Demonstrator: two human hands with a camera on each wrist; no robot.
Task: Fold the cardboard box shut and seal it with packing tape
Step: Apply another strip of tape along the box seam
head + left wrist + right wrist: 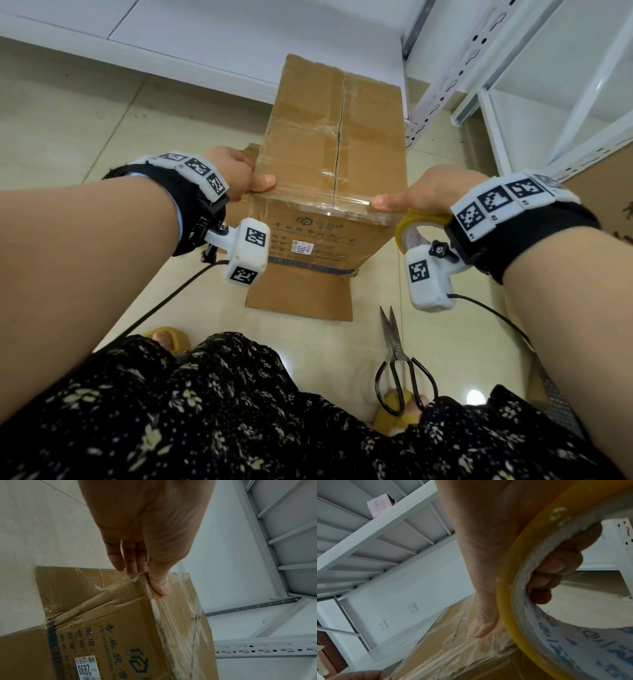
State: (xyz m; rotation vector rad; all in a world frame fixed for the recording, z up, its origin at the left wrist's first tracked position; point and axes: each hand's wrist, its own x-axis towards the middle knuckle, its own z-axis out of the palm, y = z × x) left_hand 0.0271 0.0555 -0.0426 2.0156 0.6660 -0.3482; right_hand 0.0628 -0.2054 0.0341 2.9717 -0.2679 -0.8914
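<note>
A brown cardboard box [329, 137] stands on the floor, its top flaps folded shut along a middle seam. A strip of clear tape [308, 196] runs across the top's near edge. My left hand [255, 171] is at the near left corner, thumb flat on the tape and fingers [130, 559] straight down the box's [111, 615] side. My right hand [421, 192] presses its thumb on the near right corner while its fingers [556, 566] curl through the yellow tape roll [411, 222], which hangs beside the box [436, 649].
Black scissors [400, 363] lie on the tiled floor to the near right of the box. A flat cardboard sheet [301, 298] lies under the box. White metal shelving [513, 68] stands at the right and behind. My feet in yellow slippers [171, 337] are close by.
</note>
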